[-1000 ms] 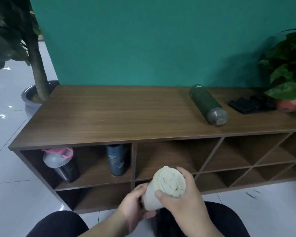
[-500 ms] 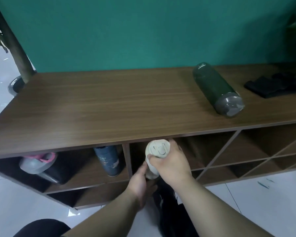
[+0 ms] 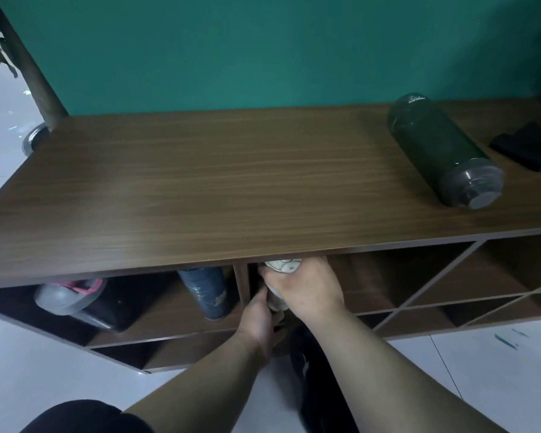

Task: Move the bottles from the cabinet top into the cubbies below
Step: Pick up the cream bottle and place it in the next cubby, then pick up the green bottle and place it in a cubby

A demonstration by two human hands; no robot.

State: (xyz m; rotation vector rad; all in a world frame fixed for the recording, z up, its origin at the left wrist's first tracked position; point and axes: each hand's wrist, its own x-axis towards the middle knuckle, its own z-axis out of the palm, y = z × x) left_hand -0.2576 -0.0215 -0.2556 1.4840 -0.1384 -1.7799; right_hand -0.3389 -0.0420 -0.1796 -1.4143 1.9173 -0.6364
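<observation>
both hands clamped on cream bottle, sliding into middle cubby; two bottles stowed left, green bottle left up top

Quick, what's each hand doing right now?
Left hand: closed around the bottom of the cream cup.
Right hand: closed around the same cup's upper part.

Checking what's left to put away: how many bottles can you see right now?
4: a dark green bottle lying on the cabinet top; a pink-lidded bottle and a dark blue bottle in the left cubby; a cream bottle held by both hands. Others may be hidden.
</observation>
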